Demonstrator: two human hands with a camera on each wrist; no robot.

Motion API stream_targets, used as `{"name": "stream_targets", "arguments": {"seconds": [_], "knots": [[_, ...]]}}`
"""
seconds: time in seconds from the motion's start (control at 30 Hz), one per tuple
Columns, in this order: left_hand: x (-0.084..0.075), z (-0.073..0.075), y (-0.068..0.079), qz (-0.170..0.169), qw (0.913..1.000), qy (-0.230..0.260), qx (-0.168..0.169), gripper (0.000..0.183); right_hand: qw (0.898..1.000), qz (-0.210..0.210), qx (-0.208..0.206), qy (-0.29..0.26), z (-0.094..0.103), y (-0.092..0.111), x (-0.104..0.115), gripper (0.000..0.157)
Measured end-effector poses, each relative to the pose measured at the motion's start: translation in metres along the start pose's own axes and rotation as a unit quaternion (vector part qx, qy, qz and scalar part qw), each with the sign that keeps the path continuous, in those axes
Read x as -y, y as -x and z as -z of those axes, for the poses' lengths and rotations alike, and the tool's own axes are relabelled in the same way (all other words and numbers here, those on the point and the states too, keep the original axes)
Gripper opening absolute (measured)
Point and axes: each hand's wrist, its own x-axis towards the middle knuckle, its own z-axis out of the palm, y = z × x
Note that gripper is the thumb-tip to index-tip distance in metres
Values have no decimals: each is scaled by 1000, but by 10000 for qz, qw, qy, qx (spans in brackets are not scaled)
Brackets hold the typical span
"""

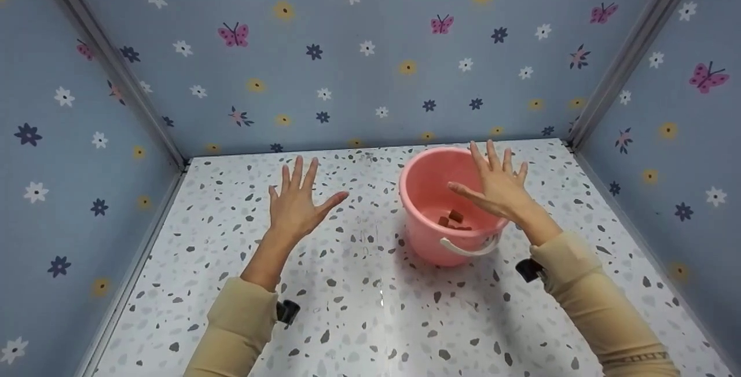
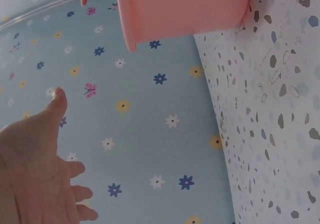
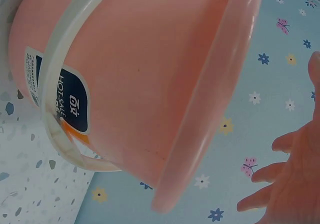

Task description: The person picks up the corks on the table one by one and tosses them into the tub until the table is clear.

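A pink bucket (image 1: 425, 226) stands upright on the speckled table, right of the middle. Its white handle (image 1: 472, 251) hangs down at the front, and a dark label (image 3: 75, 101) shows on its side in the right wrist view. Several small brown pieces (image 1: 455, 216) lie on the bucket's bottom. My right hand (image 1: 501, 189) is spread over the bucket's right rim in the head view, holding nothing. My left hand (image 1: 294, 209) is held out left of the bucket, fingers straight and thumb apart, with nothing in it.
The white speckled tabletop (image 1: 353, 307) is bounded by blue flowered panels (image 1: 359, 76) at the back and both sides. Grey metal posts (image 1: 631, 47) join the panels at the corners. A small black device (image 1: 287, 311) sits at the left wrist, another black device (image 1: 528, 270) at the right.
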Motion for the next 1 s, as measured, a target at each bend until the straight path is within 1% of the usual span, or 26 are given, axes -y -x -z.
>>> {"name": "stream_targets", "arguments": {"seconds": [0.13, 0.3, 0.53, 0.8, 1.0], "knots": [[0, -2, 0, 41, 10000, 34, 65, 94, 9999, -43, 109, -2, -1, 0, 0, 98], [-1, -4, -1, 75, 9998, 38, 159, 95, 9999, -64, 117, 6, -2, 1, 0, 97], [0, -5, -2, 66, 9998, 95, 135, 94, 9999, -50, 126, -35, -4, 1, -1, 98], [2, -7, -2, 135, 9996, 134, 210, 96, 9996, -119, 264, -74, -8, 0, 0, 99], [3, -7, -1, 216, 9992, 197, 264, 96, 9996, -89, 244, -134, -8, -1, 2, 99]]}}
